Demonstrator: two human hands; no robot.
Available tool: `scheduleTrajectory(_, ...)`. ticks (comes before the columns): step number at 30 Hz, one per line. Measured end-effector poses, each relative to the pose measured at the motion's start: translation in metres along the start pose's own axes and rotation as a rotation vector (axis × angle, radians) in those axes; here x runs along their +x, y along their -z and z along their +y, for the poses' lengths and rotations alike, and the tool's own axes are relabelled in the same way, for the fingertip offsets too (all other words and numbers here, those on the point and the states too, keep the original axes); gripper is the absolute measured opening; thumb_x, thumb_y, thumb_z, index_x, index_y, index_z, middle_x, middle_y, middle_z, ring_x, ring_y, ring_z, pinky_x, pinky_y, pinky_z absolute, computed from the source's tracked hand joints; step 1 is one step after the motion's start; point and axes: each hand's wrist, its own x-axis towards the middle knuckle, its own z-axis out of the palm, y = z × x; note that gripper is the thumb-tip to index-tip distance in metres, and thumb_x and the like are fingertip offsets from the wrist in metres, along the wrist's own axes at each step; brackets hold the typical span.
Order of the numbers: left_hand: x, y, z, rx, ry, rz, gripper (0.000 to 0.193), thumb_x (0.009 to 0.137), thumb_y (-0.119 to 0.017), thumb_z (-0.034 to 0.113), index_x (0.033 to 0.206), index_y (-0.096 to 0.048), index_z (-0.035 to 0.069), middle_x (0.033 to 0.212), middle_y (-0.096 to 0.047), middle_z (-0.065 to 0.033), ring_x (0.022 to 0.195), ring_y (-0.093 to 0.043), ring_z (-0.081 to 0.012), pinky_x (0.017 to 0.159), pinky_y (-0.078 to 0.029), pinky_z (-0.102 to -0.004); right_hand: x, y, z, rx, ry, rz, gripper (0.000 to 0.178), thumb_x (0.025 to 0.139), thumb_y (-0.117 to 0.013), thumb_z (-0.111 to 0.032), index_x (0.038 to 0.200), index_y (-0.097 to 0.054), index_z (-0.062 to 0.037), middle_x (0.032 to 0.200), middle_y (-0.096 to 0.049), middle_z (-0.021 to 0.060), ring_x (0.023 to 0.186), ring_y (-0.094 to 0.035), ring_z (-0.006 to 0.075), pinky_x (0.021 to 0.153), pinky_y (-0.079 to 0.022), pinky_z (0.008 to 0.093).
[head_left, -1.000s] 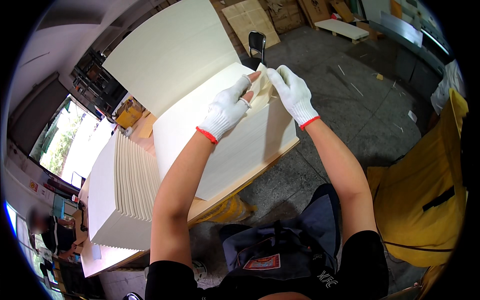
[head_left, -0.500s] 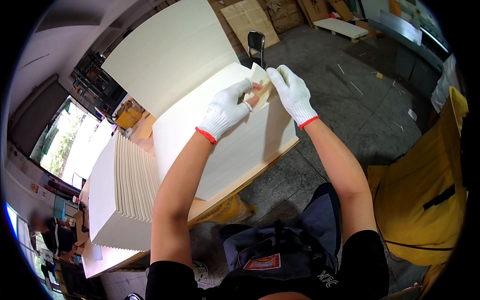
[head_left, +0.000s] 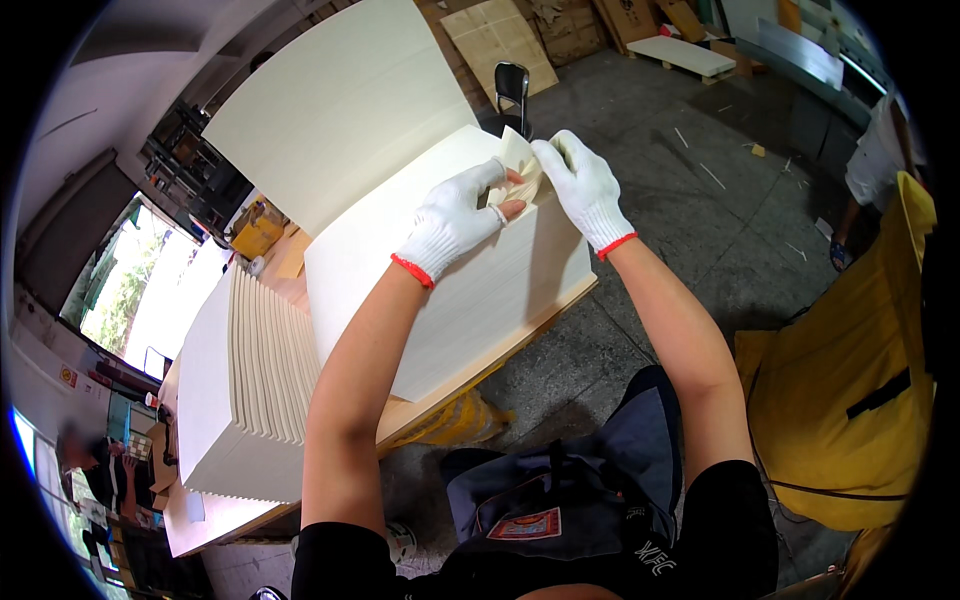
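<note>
Lifted sheet corners [head_left: 519, 150] are being held by R hand [head_left: 582, 182] atop the stack [head_left: 470, 310] on the desk [head_left: 235, 520]; they're also being touched w/ L hand's [head_left: 455, 212] bare fingertips [head_left: 513, 209], slightly parted, grip unclear.

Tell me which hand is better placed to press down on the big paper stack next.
Probably the left hand: it is over the paper stack, while the right hand is at its right end.
</note>
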Motion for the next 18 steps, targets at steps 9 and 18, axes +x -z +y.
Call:
scheduleTrajectory(9,0.001,-0.003,-0.008,-0.081,-0.071,0.068,0.025,0.099,-0.058,0.019,0.122,-0.066,0.014,0.092,-0.068,-0.0108,0.086,-0.065,-0.018,0.078,-0.051,-0.0328,-0.002,0.002,-0.004,0.036,-0.035,-0.018,0.05,0.097,-0.05,-0.057,0.091,-0.061,-0.0081,0.075,-0.065,0.015,0.075,-0.066,0.0342,0.069,-0.048,0.0433)
scheduleTrajectory(18,0.0,-0.003,0.002,0.095,-0.035,0.034,0.033,0.09,-0.073,0.026,0.119,-0.067,0.014,0.094,-0.07,-0.0104,0.082,-0.066,-0.0197,0.079,-0.051,-0.0345,-0.003,-0.002,0.0,0.035,-0.02,0.019,0.046,0.097,-0.051,-0.054,0.094,-0.061,-0.009,0.075,-0.065,0.0162,0.076,-0.065,0.0365,0.07,-0.048,0.0456)
